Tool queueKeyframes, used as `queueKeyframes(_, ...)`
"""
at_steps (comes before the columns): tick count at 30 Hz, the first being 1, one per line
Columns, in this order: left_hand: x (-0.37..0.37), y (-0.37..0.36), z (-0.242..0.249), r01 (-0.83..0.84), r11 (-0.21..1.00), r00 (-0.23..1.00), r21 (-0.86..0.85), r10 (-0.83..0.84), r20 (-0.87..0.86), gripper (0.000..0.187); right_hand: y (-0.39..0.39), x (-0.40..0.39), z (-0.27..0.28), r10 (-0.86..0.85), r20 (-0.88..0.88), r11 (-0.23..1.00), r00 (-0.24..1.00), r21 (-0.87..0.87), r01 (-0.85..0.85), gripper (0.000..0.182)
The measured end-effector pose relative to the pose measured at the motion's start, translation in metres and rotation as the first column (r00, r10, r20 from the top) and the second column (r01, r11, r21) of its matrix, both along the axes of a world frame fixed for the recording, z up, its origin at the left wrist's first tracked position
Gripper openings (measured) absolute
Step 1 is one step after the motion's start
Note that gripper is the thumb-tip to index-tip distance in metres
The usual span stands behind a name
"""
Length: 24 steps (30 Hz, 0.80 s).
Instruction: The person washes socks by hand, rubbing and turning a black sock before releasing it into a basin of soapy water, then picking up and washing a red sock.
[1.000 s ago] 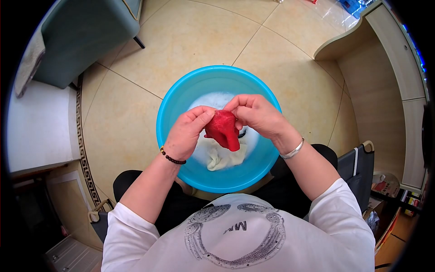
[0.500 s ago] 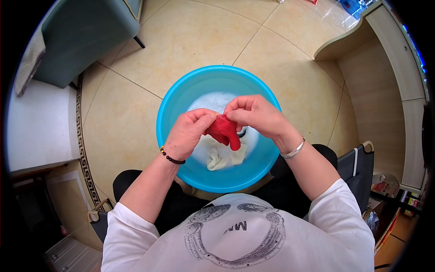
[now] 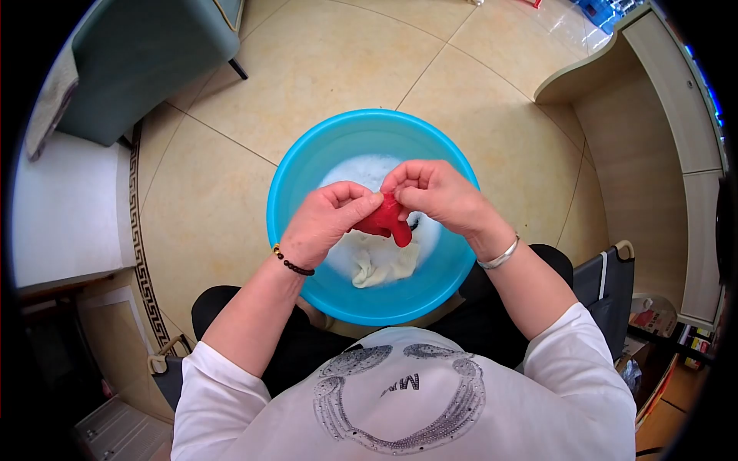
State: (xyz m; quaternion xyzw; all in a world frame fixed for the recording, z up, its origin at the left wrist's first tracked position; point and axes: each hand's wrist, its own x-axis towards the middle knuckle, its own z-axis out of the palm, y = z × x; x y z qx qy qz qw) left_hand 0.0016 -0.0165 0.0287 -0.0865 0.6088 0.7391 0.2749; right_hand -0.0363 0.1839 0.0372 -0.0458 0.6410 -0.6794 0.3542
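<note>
Between my two hands is a small wet red cloth piece, apparently a sock, with a rounded end hanging down. My left hand pinches its left edge between thumb and fingers. The upper right edge is gripped by my right hand. Both hands are over a blue plastic basin holding white sudsy water. A cream cloth lies crumpled in the suds below the red sock. Something dark shows just beside the sock, partly hidden.
The basin stands on a tan tiled floor between my knees. A grey-green chair is at the upper left, near a white block-like surface. On the right stands a pale wooden cabinet, with boxes and clutter below it.
The red sock has been drawn up and bunched between my fingers, so less of it hangs down. My left fingertips have shifted slightly right, closer to my right hand.
</note>
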Motion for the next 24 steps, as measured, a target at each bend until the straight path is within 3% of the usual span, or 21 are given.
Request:
queueKeyframes(10, -0.002, -0.012, -0.011, 0.033, 0.986, 0.998, 0.161, -0.040, 0.046, 0.017, -0.001, -0.001, 0.002, 0.029, -0.032, 0.999, 0.999, 0.037, -0.028, 0.017)
queueKeyframes(24, 0.000, -0.004, 0.002, 0.042, 0.998, 0.999, 0.045, -0.042, 0.012, 0.017, -0.005, 0.003, 0.004, 0.041, -0.043, 0.996, 0.998, 0.076, -0.037, 0.012)
